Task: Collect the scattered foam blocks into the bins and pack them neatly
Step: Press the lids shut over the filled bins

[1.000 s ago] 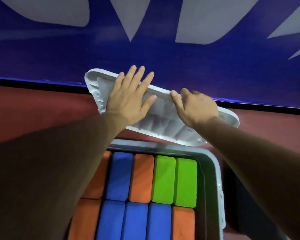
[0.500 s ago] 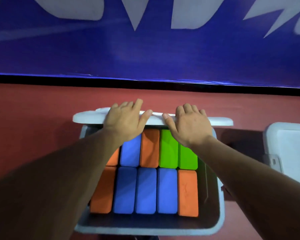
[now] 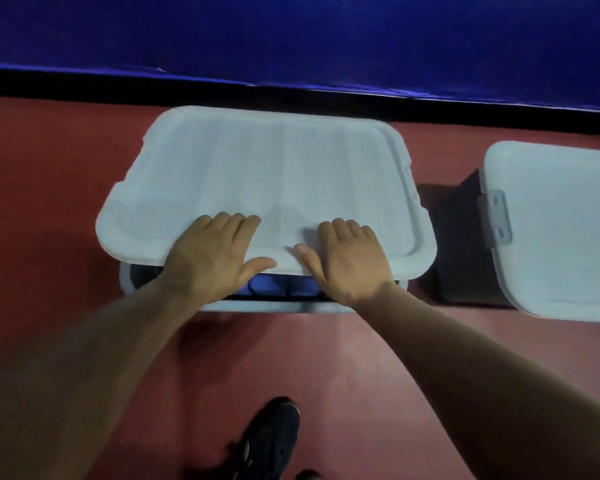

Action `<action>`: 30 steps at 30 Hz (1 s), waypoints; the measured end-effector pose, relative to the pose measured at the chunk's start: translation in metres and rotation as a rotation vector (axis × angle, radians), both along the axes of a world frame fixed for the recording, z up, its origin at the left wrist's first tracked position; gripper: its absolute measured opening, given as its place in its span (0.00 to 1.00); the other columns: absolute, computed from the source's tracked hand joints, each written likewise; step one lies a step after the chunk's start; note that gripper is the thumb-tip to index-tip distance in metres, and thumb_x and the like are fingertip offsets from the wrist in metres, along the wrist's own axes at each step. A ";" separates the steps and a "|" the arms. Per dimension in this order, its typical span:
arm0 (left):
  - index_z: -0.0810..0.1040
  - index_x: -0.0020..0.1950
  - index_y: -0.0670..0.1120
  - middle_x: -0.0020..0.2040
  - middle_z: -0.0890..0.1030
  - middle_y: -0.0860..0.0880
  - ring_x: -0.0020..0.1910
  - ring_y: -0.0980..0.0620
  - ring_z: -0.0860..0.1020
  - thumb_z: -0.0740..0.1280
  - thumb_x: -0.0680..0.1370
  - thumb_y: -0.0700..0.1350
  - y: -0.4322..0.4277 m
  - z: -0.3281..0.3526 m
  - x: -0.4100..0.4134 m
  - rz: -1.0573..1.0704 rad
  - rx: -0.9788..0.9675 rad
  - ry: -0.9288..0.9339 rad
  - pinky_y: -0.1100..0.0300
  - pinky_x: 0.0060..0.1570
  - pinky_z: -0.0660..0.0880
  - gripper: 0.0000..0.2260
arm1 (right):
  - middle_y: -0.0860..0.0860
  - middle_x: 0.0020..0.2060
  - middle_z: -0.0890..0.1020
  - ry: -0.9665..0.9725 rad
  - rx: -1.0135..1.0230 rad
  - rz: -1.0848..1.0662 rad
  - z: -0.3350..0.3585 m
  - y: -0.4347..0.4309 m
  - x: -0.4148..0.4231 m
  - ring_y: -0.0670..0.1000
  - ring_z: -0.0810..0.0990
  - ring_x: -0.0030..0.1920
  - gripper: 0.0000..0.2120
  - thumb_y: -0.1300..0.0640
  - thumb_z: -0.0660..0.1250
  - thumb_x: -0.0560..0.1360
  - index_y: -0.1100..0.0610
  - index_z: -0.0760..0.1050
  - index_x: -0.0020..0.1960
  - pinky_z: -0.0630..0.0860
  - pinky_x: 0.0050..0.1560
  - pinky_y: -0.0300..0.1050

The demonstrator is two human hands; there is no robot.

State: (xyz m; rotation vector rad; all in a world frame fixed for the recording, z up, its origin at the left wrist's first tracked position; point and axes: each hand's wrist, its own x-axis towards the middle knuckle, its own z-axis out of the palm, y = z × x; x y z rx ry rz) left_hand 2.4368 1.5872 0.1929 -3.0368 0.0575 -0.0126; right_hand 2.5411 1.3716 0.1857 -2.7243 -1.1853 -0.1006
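L hand [image 3: 215,258] is lying flat on the white lid [image 3: 267,174], fingers straight & close together, thumb spreading out toward the middle; it's gripping nothing, just pressing on the lid's near edge. R hand [image 3: 350,261] is doing the same beside it: palm down, fingers extended, thumb angling in toward L thumb, the two thumbs near but apart.

Lid is covering nearly all of the bin [image 3: 267,307] & overhanging it at L and R sides. Near edge isn't sitting down on the front rim; a dark gap is showing under it. Blue foam blocks [image 3: 278,289] are showing through that gap, inside the bin, betw. the two wrists. Other blocks hidden under lid, can't tell colours.

2nd bin [image 3: 561,237] is standing to the R, apart from the 1st, white lid on, grey latch [image 3: 496,216] on its L side. Both are sitting on red floor [image 3: 326,358] near a blue wall [image 3: 291,36]. Dark shoe [image 3: 274,434] is showing at bottom, blurry
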 end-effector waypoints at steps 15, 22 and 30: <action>0.61 0.81 0.50 0.80 0.62 0.43 0.78 0.39 0.62 0.44 0.82 0.67 -0.056 -0.044 0.029 0.181 -0.169 0.097 0.37 0.73 0.59 0.33 | 0.60 0.64 0.72 0.083 -0.005 -0.435 -0.037 -0.040 0.002 0.62 0.71 0.62 0.21 0.43 0.55 0.82 0.54 0.73 0.67 0.69 0.58 0.60; 0.43 0.83 0.55 0.84 0.44 0.47 0.82 0.40 0.45 0.33 0.79 0.69 -0.079 -0.068 0.103 0.204 -0.162 0.101 0.34 0.76 0.49 0.35 | 0.58 0.77 0.58 0.235 0.012 -0.760 -0.051 -0.051 0.060 0.59 0.55 0.78 0.32 0.37 0.48 0.83 0.53 0.52 0.81 0.56 0.74 0.60; 0.39 0.82 0.56 0.84 0.42 0.46 0.82 0.40 0.44 0.29 0.76 0.72 -0.079 -0.086 0.113 0.178 -0.088 0.166 0.30 0.74 0.49 0.37 | 0.59 0.74 0.67 0.419 0.098 -0.954 -0.072 -0.055 0.081 0.62 0.69 0.71 0.39 0.31 0.48 0.81 0.58 0.53 0.80 0.68 0.68 0.62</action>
